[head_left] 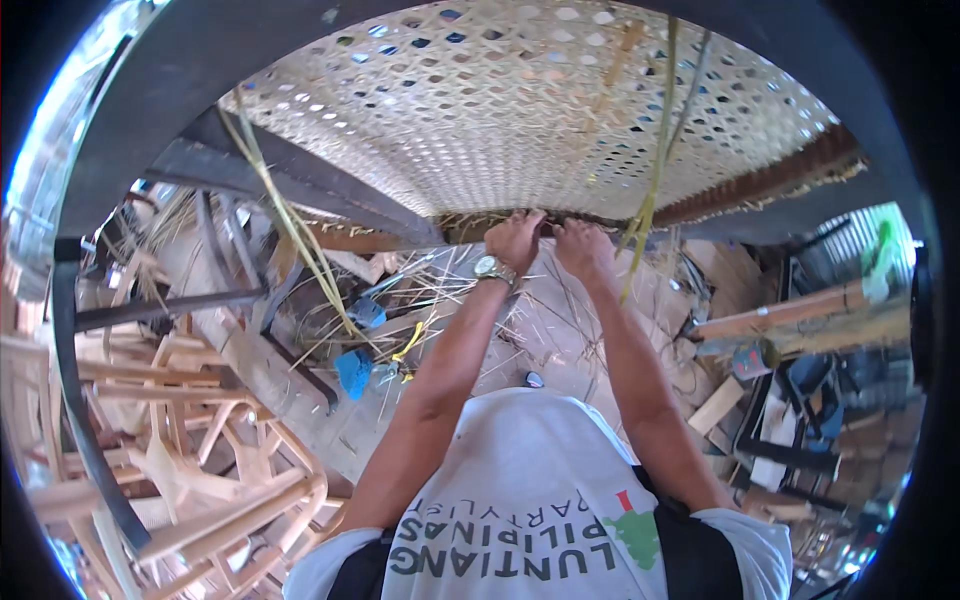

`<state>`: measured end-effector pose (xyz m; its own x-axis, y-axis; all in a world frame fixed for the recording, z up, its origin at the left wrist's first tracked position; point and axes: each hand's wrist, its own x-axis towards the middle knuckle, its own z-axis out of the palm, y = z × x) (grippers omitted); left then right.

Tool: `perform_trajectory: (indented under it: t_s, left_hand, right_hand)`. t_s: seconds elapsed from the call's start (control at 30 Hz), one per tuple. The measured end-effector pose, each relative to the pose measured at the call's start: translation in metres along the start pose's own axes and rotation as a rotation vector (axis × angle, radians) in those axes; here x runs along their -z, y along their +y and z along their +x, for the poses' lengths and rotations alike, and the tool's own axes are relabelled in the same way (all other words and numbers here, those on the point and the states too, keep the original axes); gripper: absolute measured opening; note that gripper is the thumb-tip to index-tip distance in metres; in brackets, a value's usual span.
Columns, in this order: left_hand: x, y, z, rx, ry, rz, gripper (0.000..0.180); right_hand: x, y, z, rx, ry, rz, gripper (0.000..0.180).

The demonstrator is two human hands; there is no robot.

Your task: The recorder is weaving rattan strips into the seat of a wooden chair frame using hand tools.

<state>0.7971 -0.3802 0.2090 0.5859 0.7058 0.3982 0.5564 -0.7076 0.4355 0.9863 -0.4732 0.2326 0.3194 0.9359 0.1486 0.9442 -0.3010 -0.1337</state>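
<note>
The left hand (515, 240), a wristwatch (494, 268) on its wrist, and the right hand (583, 245) both pinch closed on cane strands at the near edge of the woven cane panel (520, 110) on its dark frame (300, 175). Most of the panel looks woven; loose strands (650, 180) hang untrimmed, so edge finishing seems left.

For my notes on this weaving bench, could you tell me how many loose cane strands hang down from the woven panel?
2: one cane strand left of the left hand, another right of the right hand; others may be hidden.
</note>
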Motion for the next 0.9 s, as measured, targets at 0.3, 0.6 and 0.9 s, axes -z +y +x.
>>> perform_trajectory:
  t_s: [0.3,0.6,0.9]
  left_hand:
    - [-0.019,0.029,-0.005,0.079,0.053,0.042,0.033]
    - [0.001,0.018,-0.104,0.539,0.437,-0.199,0.040]
    - [-0.021,-0.052,-0.116,0.848,0.416,-1.101,0.060]
  right_hand:
    - [-0.020,0.053,-0.012,0.089,0.212,0.231,0.040]
    - [-0.009,0.076,-0.113,-0.095,0.092,0.254,0.061]
    - [-0.068,0.026,-0.249,0.052,-0.503,0.415,0.051]
